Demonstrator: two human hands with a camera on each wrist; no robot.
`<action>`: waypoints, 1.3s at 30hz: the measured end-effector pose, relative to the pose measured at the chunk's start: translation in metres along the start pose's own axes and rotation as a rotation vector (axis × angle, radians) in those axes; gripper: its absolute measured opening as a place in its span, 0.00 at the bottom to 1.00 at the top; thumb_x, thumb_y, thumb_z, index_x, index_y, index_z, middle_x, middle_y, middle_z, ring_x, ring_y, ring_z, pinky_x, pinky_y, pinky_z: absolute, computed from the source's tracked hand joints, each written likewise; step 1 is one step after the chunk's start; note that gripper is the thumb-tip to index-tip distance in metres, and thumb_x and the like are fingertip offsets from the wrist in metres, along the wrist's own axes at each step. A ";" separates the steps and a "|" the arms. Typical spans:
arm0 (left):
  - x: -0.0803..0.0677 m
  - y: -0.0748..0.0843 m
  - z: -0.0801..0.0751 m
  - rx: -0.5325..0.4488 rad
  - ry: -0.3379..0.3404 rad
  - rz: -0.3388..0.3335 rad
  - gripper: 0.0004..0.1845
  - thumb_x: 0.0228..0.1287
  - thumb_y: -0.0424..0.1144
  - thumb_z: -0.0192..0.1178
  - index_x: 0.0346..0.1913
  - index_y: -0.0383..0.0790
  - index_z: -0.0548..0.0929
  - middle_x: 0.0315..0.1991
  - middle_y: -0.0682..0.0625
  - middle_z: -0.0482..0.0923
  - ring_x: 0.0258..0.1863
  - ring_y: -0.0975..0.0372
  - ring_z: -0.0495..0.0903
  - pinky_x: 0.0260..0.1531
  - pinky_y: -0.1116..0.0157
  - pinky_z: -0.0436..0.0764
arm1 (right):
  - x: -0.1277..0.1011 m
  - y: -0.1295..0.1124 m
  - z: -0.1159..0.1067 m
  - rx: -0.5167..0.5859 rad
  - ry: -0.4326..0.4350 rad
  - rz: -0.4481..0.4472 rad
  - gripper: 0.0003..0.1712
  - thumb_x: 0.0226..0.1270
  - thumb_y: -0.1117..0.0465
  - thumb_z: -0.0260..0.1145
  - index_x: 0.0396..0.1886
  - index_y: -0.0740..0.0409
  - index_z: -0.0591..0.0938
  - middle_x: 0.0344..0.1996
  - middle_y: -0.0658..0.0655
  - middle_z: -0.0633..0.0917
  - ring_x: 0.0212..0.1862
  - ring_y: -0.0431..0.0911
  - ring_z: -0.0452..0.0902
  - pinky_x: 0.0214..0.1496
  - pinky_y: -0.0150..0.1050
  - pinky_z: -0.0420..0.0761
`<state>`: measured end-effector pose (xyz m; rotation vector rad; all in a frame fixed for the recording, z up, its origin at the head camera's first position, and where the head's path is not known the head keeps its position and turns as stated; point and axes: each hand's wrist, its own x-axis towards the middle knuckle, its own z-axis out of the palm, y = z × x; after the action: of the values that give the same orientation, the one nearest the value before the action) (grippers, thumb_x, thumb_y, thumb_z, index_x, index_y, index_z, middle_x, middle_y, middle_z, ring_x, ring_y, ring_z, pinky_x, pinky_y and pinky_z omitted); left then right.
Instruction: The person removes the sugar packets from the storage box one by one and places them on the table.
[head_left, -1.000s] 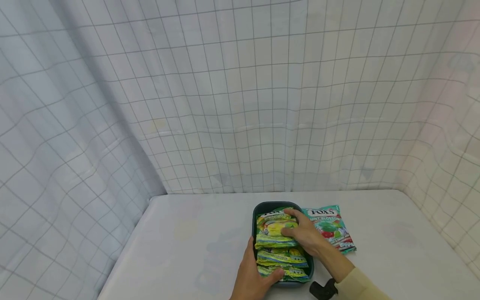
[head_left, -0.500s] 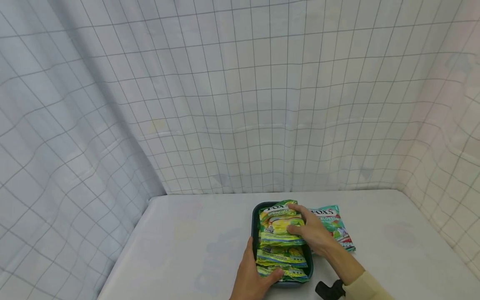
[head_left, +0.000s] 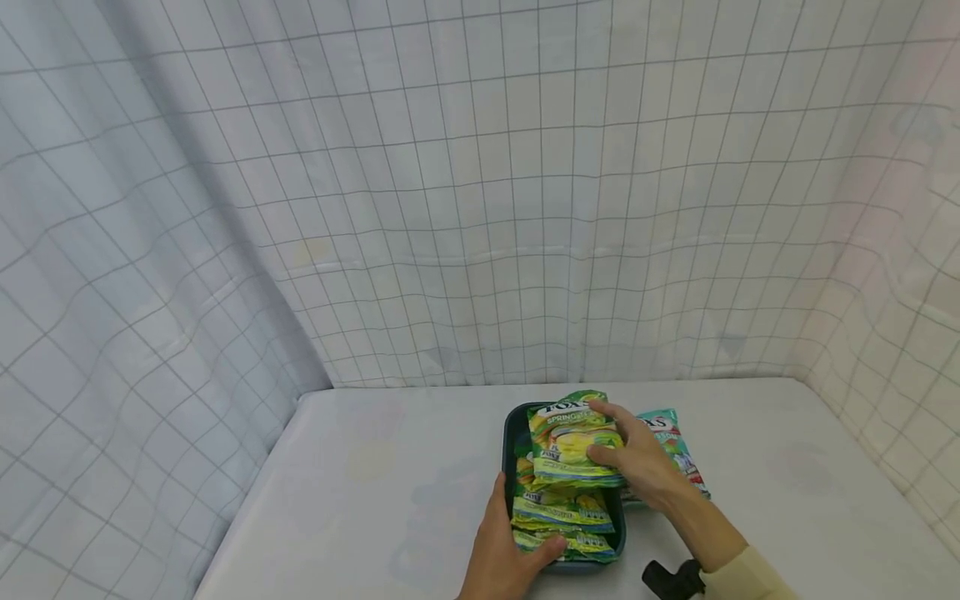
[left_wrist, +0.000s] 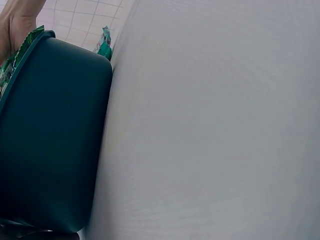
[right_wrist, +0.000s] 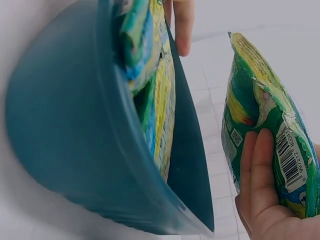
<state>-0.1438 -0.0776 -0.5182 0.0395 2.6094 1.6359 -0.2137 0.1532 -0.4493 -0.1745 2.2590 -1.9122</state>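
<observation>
My right hand (head_left: 637, 458) pinches a green and yellow Fox's candy bag (head_left: 573, 440) above the far half of a dark teal tub (head_left: 509, 446). In the right wrist view, the bag's barcoded back (right_wrist: 287, 155) shows, with fingers (right_wrist: 262, 165) spread under it, apart from the rim. Several similar candy bags (head_left: 562, 512) lie overlapping inside the tub. My left hand (head_left: 504, 546) holds the tub at its near left side, fingers along the outer wall and thumb over the near rim against the nearest bag. The left wrist view shows the tub's outer wall (left_wrist: 55, 130).
A mint-green Fox's candy bag (head_left: 667, 433) lies flat on the white table (head_left: 360, 492), right of the tub and partly behind my right hand. A black device (head_left: 675, 579) sits at my right wrist. White gridded curtains (head_left: 480, 208) enclose the table's back and sides.
My right hand has lifted the top bag and moved it right and slightly away, uncovering more of the bags beneath. The left hand and tub have stayed put.
</observation>
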 end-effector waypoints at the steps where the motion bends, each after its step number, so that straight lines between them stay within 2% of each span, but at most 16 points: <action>1: 0.000 0.000 0.000 0.002 0.000 0.001 0.64 0.59 0.65 0.70 0.81 0.31 0.45 0.77 0.30 0.54 0.72 0.37 0.62 0.61 0.34 0.68 | 0.000 0.000 -0.001 0.004 0.001 0.001 0.40 0.71 0.68 0.68 0.79 0.53 0.63 0.80 0.69 0.46 0.79 0.68 0.35 0.71 0.67 0.61; 9: -0.001 0.000 -0.001 0.007 -0.014 0.002 0.65 0.58 0.65 0.71 0.81 0.31 0.44 0.77 0.31 0.53 0.72 0.38 0.62 0.62 0.34 0.68 | -0.001 0.002 -0.015 0.006 0.004 -0.021 0.41 0.72 0.68 0.67 0.80 0.53 0.60 0.80 0.70 0.43 0.79 0.68 0.34 0.69 0.66 0.64; 14: -0.001 0.001 -0.002 0.000 -0.022 0.004 0.65 0.58 0.65 0.71 0.81 0.32 0.44 0.77 0.32 0.53 0.72 0.39 0.62 0.62 0.35 0.68 | 0.000 0.000 -0.023 0.007 0.000 -0.033 0.42 0.73 0.67 0.67 0.81 0.52 0.59 0.81 0.69 0.40 0.79 0.68 0.32 0.71 0.67 0.61; 19: 0.000 0.000 0.000 -0.007 -0.012 0.013 0.65 0.58 0.64 0.71 0.81 0.31 0.44 0.77 0.32 0.54 0.72 0.39 0.62 0.62 0.35 0.68 | -0.003 -0.002 -0.031 -0.007 0.013 -0.034 0.43 0.72 0.66 0.67 0.81 0.52 0.58 0.81 0.68 0.41 0.79 0.68 0.31 0.72 0.68 0.58; 27: 0.001 -0.001 0.001 -0.006 0.017 0.001 0.65 0.56 0.65 0.72 0.81 0.32 0.46 0.76 0.34 0.57 0.72 0.41 0.64 0.62 0.36 0.69 | -0.006 -0.001 -0.047 -0.019 0.021 -0.092 0.44 0.72 0.66 0.68 0.82 0.55 0.57 0.81 0.68 0.39 0.78 0.70 0.30 0.71 0.70 0.56; 33: 0.001 -0.002 0.001 0.000 0.014 0.000 0.65 0.56 0.66 0.72 0.81 0.33 0.46 0.76 0.34 0.57 0.71 0.41 0.64 0.62 0.36 0.69 | -0.008 0.000 -0.059 -0.012 0.045 -0.083 0.45 0.72 0.67 0.67 0.82 0.56 0.56 0.81 0.68 0.38 0.78 0.69 0.28 0.71 0.72 0.52; 39: 0.001 -0.001 0.002 -0.011 0.028 -0.020 0.66 0.53 0.67 0.73 0.82 0.34 0.48 0.76 0.36 0.59 0.71 0.43 0.64 0.63 0.36 0.69 | -0.011 0.006 -0.071 -0.031 0.073 -0.073 0.46 0.71 0.69 0.67 0.82 0.56 0.55 0.81 0.69 0.38 0.78 0.70 0.29 0.70 0.72 0.55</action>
<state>-0.1444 -0.0762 -0.5204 -0.0096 2.6127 1.6558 -0.2179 0.2249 -0.4429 -0.1974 2.3615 -1.9513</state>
